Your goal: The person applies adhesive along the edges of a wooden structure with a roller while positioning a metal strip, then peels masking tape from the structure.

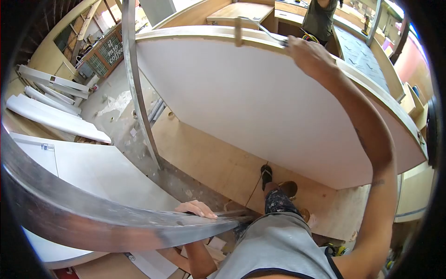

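Note:
My right hand [309, 56] is closed round the handle of a small paint roller [238, 31] at the top edge of a large white panel [241, 93]. The roller's thin bent metal rod reaches left from my fist, and its brownish sleeve touches the panel's edge. Close to my body, my left hand [197, 209] grips a wide grey metal bar [116, 223], its fingers hooked over the upper edge; the thumb is hidden. The panel stands tilted on a plywood base [204, 153], where one of my feet is planted.
An upright metal post [139, 88] rises left of the panel. White boards [55, 114] and a white cabinet surface [102, 162] lie at left. Behind the panel stands another person [319, 21]. A blue-grey patterned sheet [360, 56] is at the upper right.

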{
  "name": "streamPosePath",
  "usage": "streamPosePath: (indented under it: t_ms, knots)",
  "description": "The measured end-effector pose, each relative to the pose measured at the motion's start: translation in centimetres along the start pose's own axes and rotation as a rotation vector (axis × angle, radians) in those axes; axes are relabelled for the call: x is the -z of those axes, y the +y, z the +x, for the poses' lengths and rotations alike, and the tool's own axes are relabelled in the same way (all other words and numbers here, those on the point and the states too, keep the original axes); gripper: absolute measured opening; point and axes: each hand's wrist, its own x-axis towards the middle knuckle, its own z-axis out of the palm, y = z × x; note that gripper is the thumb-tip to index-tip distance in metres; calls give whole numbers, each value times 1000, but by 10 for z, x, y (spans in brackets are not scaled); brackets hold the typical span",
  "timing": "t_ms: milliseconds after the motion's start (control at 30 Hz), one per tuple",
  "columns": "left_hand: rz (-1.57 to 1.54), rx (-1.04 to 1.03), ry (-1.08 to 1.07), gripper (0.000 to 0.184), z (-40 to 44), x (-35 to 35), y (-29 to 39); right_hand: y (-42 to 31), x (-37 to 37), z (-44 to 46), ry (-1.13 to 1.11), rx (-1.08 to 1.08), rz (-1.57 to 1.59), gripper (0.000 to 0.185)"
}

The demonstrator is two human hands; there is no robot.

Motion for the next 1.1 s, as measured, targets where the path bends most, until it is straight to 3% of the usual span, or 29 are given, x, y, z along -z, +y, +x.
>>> streamPosePath:
  t_ms: [300, 467, 633, 933, 1100]
  knots:
    - [71, -9, 0, 46, 3, -7, 4, -102, -36, 113, 62, 105, -3, 21]
    - [59, -10, 15, 46, -1, -4, -1, -68, -32, 82, 86, 134, -8, 19]
    - [17, -25, 6, 47, 0, -1, -4, -33, -4, 27, -46, -15, 79, 19]
    - [60, -48, -5, 47, 3, -9, -1, -114, -43, 124, 126, 123, 81, 19]
    - [121, -49, 76, 49, 0, -17, 0, -122, -38, 127, 99, 111, 71, 19]
